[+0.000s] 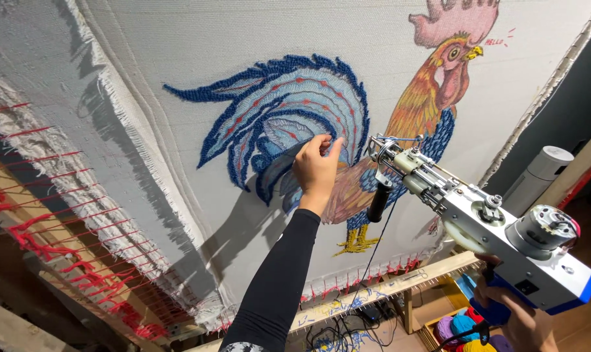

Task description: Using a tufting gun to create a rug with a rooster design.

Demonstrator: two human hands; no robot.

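A white cloth (178,58) is stretched on a wooden frame and bears a rooster picture (347,124) with dark blue tufted tail feathers. My left hand (316,166), in a black sleeve, presses its fingertips on the cloth at the tail. My right hand (527,319) grips the blue handle of a white and silver tufting gun (484,225). The gun's needle end (377,148) sits just right of my left hand, close to the cloth by the rooster's body.
The wooden frame (67,241) carries red yarn lacing along the left and bottom edges. Below lie black cables (347,322) and a box of coloured yarn balls (461,326). A white cylinder (540,171) stands at the right.
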